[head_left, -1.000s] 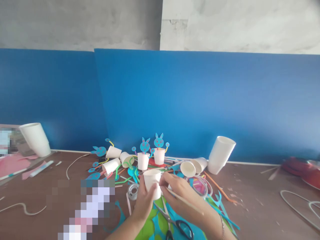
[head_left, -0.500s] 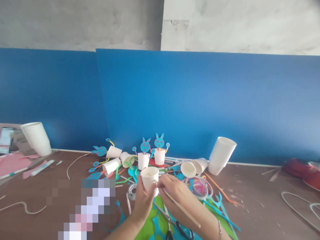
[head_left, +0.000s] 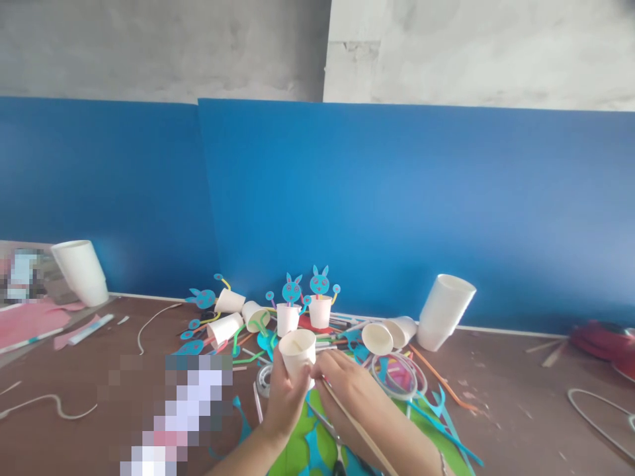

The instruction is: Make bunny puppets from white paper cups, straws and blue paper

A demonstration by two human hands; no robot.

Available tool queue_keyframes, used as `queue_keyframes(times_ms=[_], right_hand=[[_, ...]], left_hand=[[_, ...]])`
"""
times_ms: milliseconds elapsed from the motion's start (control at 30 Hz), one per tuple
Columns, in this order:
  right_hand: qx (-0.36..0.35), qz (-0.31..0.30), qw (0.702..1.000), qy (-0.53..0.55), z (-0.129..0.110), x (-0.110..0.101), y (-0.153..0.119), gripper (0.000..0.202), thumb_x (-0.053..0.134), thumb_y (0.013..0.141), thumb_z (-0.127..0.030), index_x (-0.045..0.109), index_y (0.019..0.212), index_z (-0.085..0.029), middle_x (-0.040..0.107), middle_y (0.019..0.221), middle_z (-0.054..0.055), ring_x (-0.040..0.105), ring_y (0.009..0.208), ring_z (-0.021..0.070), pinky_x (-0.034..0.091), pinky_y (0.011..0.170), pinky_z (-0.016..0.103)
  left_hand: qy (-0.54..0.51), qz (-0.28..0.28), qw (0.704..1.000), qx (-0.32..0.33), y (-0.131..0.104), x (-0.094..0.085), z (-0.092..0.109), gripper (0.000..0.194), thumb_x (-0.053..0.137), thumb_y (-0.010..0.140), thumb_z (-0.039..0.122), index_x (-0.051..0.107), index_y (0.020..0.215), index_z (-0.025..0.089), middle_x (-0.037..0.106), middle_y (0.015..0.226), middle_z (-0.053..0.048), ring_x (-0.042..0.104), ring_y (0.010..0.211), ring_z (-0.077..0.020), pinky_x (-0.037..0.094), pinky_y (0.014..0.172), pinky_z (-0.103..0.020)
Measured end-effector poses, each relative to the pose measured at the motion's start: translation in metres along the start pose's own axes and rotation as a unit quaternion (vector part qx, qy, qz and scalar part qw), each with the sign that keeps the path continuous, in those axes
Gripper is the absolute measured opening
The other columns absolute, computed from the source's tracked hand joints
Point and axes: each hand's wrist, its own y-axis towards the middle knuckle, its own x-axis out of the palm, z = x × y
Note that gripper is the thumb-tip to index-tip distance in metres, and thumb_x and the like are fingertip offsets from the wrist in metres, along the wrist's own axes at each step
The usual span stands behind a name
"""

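Observation:
My left hand (head_left: 286,396) is wrapped round an upright white paper cup (head_left: 297,348), with something pale showing inside it. My right hand (head_left: 342,380) is closed on a thin wooden stick (head_left: 360,426) and touches the cup's right side; the stick slants down towards my right forearm. Where its front end meets the cup is hidden by my fingers. Below the hands, scissors (head_left: 330,426) rest on green and blue paper (head_left: 312,446). Just behind the held cup stand two cups with blue rabbit faces (head_left: 288,318) (head_left: 320,311).
Cups with blue paper parts (head_left: 225,329) lie at the left. Leaning cup stacks stand at the right (head_left: 444,314) and far left (head_left: 82,271). Two cups (head_left: 378,338) lie near a tape roll-like ring bundle (head_left: 397,375). A white cable (head_left: 595,416) is at far right.
The view has shifted slightly, so the table things appear a little further right. The stick in my right hand has turned to a steeper slant. Both hands keep their holds.

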Motion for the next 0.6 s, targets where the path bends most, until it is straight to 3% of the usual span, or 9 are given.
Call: queue_keyframes(times_ms=[600], right_hand=[[-0.015,0.017,1.0,0.012,0.0022,0.0042,0.0004,0.017,0.039,0.087,-0.006,0.05,0.085,-0.019,0.061,0.083,0.006,0.058,0.078,0.0212,0.046,0.067,0.032]], left_hand=[[-0.037,0.007,0.999,-0.012,0.001,0.0002,-0.0005,0.054,0.066,0.078,0.048,0.048,0.121,0.022,0.067,0.108,-0.007,0.063,0.101,-0.0264,0.049,0.085,-0.035]])
